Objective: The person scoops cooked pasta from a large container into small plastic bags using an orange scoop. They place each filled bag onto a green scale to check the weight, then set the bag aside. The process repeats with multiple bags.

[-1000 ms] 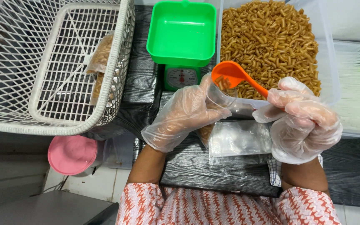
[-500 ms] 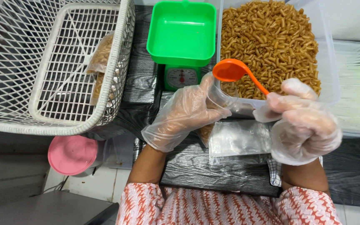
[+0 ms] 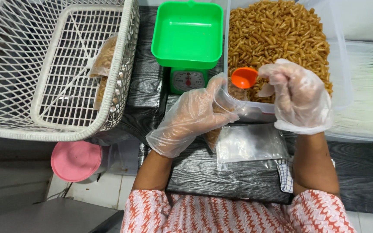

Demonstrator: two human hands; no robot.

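Nearest the person, a stack of flat clear bags (image 3: 250, 142) lies on the dark counter (image 3: 221, 181), unfilled as far as the picture shows, with a corner of checked cloth (image 3: 286, 174) beside it; just beyond, the gloved left hand (image 3: 191, 118) grips the mouth of a clear bag (image 3: 221, 123) that hangs below it, and some brown pasta already shows through the plastic, so by my reading this bag is partly filled, not finished. The gloved right hand (image 3: 298, 97) is clenched on the handle of an orange scoop (image 3: 244, 77), whose bowl sits just above the bag's mouth, at the near edge of the clear tub (image 3: 337, 64); whether the scoop is loaded I cannot tell. The pasta (image 3: 277, 39) in the tub lies deep, so much appears left to portion. Further off, the green scale (image 3: 188, 34) has an empty tray; weighing of this bag seems yet to come. To the left, the white baskets (image 3: 61, 64) hold at least one filled bag (image 3: 104, 64), propped against the wire wall; below the counter sits a pink lid (image 3: 75, 160).
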